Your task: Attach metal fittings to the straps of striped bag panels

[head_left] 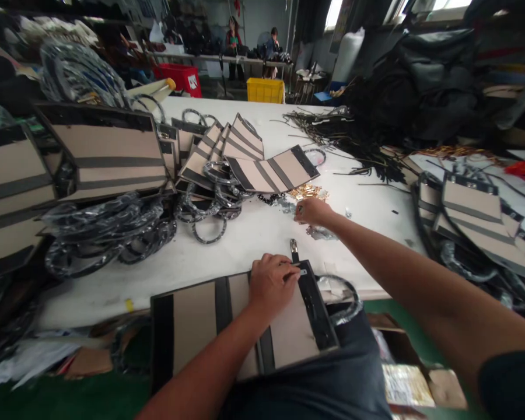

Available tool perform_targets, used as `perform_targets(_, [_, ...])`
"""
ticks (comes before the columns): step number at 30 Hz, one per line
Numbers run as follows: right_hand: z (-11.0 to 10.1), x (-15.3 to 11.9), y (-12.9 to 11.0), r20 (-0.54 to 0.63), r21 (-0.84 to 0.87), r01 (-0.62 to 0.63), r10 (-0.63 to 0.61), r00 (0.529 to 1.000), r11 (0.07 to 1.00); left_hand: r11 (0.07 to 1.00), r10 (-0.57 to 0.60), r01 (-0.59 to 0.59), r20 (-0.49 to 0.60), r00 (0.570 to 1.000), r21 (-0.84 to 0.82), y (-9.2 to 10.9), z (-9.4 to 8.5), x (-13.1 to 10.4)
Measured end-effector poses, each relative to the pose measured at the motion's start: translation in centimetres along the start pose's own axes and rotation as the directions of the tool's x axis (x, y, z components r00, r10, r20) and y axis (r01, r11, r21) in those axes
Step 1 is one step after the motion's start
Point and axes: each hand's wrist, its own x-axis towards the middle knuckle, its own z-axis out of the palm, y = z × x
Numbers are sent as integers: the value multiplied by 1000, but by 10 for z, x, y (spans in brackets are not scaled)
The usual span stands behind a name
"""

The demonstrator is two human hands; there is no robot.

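A beige bag panel (203, 315) with dark stripes and black ends lies across my lap, against the table's front edge. My left hand (271, 286) presses on its upper edge with fingers curled in. By those fingertips is a small silver metal plate (303, 272); a black tab with a metal end (294, 248) sticks out above the edge. My right hand (312, 213) is farther up the table, fingers pinched together among small metal parts. Gold-coloured pieces (308, 192) lie just beyond it and silver pieces (321, 233) beside it. Whatever the right fingers hold is hidden.
More striped bag panels (245, 140) with plastic-wrapped ring handles (209, 228) are heaped at the left and middle of the white table (350, 262). Black straps (354, 131) pile at the back right, and further panels (476, 213) lie right. Two people sit far behind.
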Motion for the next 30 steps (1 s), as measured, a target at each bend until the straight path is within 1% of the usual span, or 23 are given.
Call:
perform_targets(3, [-9, -8, -6, -37, 31, 27, -26, 999, 999, 1000, 12, -12, -2, 1000, 2, -1, 1, 0])
perform_targets(5, [-18, -25, -10, -106, 87, 57, -47, 993, 995, 1000, 16, -16, -2, 1000, 0, -1, 1, 0])
perform_targets(7, [-27, -55, -15, -163, 255, 95, -53, 985, 962, 1000, 20, -20, 0, 1000, 3, -1, 1, 0])
perform_targets(8, [-30, -75, -16, -169, 372, 108, -47, 985, 922, 1000, 24, -24, 2, 1000, 5, 0, 1, 0])
perform_targets(9, [-32, -97, -18, -142, 482, 107, -43, 989, 870, 1000, 28, -28, 3, 1000, 10, 0, 1, 0])
perform_targets(10, [-32, -121, -19, -87, 554, 82, -40, 995, 829, 999, 32, -32, 4, 999, 15, 0, 1, 0])
perform_targets(11, [-29, -144, -19, -30, 584, 45, -34, 999, 811, 999, 36, -36, 2, 999, 22, 0, 1, 0])
perform_targets(13, [-16, -186, -19, 109, 616, -43, -31, 994, 787, 998, 46, -46, -6, 999, 33, 0, 2, 0])
perform_targets(14, [-7, -203, -18, 187, 631, -108, -17, 982, 768, 998, 52, -52, -11, 999, 37, 0, 2, -1])
perform_targets(16, [12, -227, -15, 279, 644, -207, 25, 960, 736, 997, 64, -63, -20, 998, 40, -1, 3, -1])
perform_targets(18, [27, -238, -13, 282, 642, -249, 79, 956, 725, 997, 72, -71, -26, 997, 39, -1, 5, -1])
perform_targets(20, [34, -241, -12, 243, 633, -253, 123, 962, 732, 996, 77, -76, -31, 997, 36, -2, 5, -2])
perform_targets(22, [35, -240, -13, 228, 625, -257, 143, 963, 737, 996, 80, -78, -32, 996, 32, -1, 5, -2])
perform_targets(27, [34, -236, -20, 243, 610, -272, 150, 958, 745, 997, 63, -62, -11, 998, 41, -1, 4, -3])
perform_targets(30, [40, -235, -19, 189, 579, -249, 170, 967, 776, 998, 60, -59, -11, 998, 38, 0, 4, -4])
